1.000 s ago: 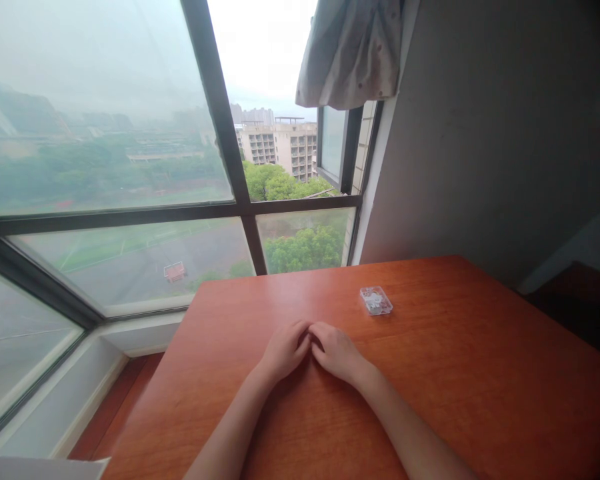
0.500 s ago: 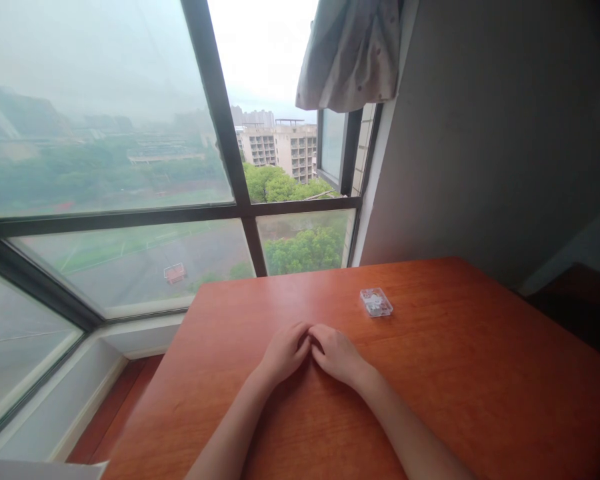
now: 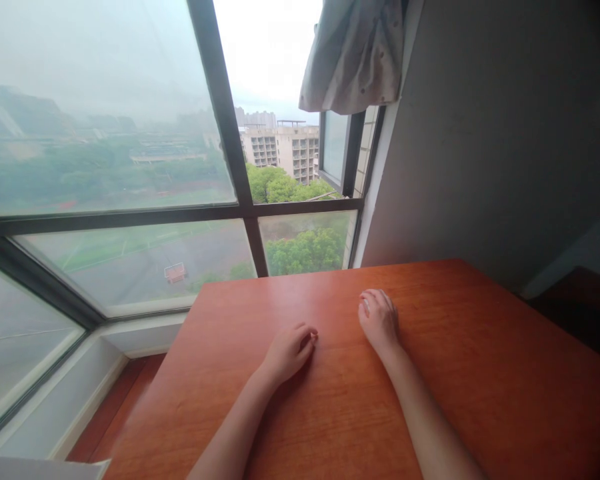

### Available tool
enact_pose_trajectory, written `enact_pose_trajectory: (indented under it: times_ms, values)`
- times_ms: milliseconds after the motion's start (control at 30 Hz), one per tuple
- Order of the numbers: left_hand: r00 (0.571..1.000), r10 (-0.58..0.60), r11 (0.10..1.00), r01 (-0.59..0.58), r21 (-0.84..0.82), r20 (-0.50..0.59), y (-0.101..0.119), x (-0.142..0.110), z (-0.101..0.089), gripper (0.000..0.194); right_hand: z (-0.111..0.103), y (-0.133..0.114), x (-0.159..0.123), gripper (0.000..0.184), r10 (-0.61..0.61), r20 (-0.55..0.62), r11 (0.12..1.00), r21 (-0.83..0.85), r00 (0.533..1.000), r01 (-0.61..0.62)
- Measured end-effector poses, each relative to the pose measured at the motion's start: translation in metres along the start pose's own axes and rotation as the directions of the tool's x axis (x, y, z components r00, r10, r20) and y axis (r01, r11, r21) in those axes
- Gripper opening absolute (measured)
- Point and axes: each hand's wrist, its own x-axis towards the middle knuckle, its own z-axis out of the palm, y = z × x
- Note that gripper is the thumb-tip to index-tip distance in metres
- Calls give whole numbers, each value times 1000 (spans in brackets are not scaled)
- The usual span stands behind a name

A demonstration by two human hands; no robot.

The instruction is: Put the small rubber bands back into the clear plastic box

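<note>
My right hand (image 3: 379, 319) lies on the reddish wooden table (image 3: 480, 373), reaching forward, with its fingers bent down over the spot where a small clear plastic box stood. The box is hidden beneath those fingers. My left hand (image 3: 289, 350) rests on the table nearer to me, its fingers loosely curled under and nothing visible in it. The two hands are apart, about a hand's width between them.
A large dark-framed window (image 3: 230, 160) runs along the far and left sides of the table, with a small pane swung open (image 3: 334, 143). A bunched curtain (image 3: 355, 53) hangs above. A grey wall (image 3: 490, 133) stands to the right.
My right hand has left my left hand and moved forward and right onto the small clear box, covering it. The left hand has stayed where it was.
</note>
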Motion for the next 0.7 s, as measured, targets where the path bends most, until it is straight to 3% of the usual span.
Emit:
enact_pose_trajectory:
  times_ms: [133,333,433,500,600,700]
  values:
    - [1000,-8,1000,8,6,3,-1,0,1,19,6,24,-2,29,122,-87,977,-166,989,-135]
    - [1000,3,1000,-3,14,4,-2,-1,2,21,14,22,-5,27,175,-49,980,-91,983,-179]
    - [999,4,1000,-3,15,-41,-5,-1,5,26,16,1,-7,23,167,-30,985,50,985,-165]
    - [996,0,1000,1,10,-92,-9,-2,7,41,17,-20,-12,27,128,19,977,168,992,-129]
    - [990,-13,1000,10,-22,-139,-15,-2,11,71,18,-55,-27,36,-40,90,951,308,995,10]
    - [990,-14,998,6,-55,-141,-17,-1,12,85,17,-82,-41,42,-123,178,935,352,976,54]
